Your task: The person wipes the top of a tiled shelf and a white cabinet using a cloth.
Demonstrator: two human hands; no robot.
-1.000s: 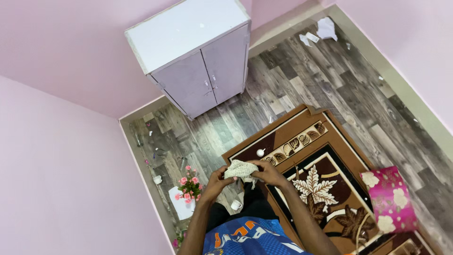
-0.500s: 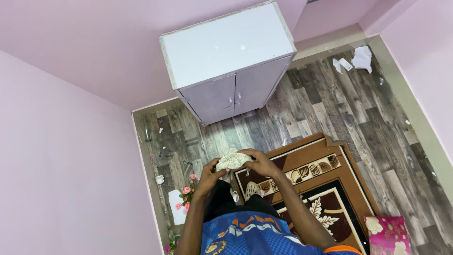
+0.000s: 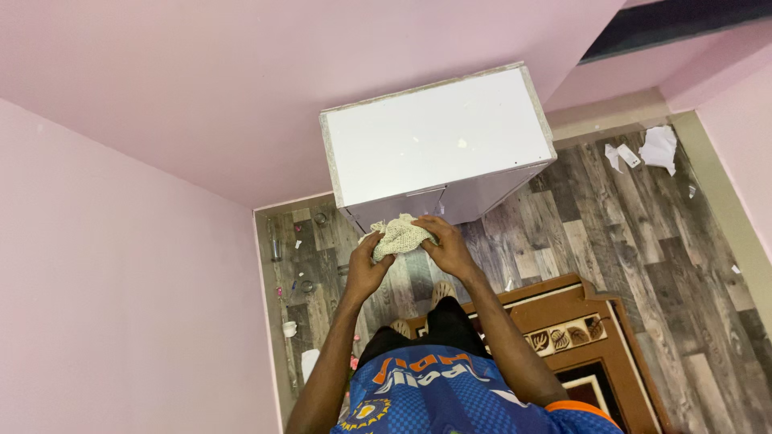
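A crumpled beige cloth (image 3: 400,235) is held up in front of me by both hands. My left hand (image 3: 366,269) grips its left side and my right hand (image 3: 447,247) grips its right side. Just beyond the cloth stands a tall white cabinet (image 3: 438,141) with a flat white top; the cloth is level with the front edge of that top. Below the hands I see my blue and orange shirt and my feet on the floor.
Pink walls close in on the left and behind the cabinet. Grey wood-pattern floor (image 3: 635,233) carries paper scraps (image 3: 655,146) at the far right, small items along the left wall (image 3: 289,325), and a brown patterned rug (image 3: 579,337) at my feet.
I have moved closer to the cabinet, which now looms larger and nearer the middle. My hands have risen with the cloth to the cabinet's top front edge. The pink box is gone from view.
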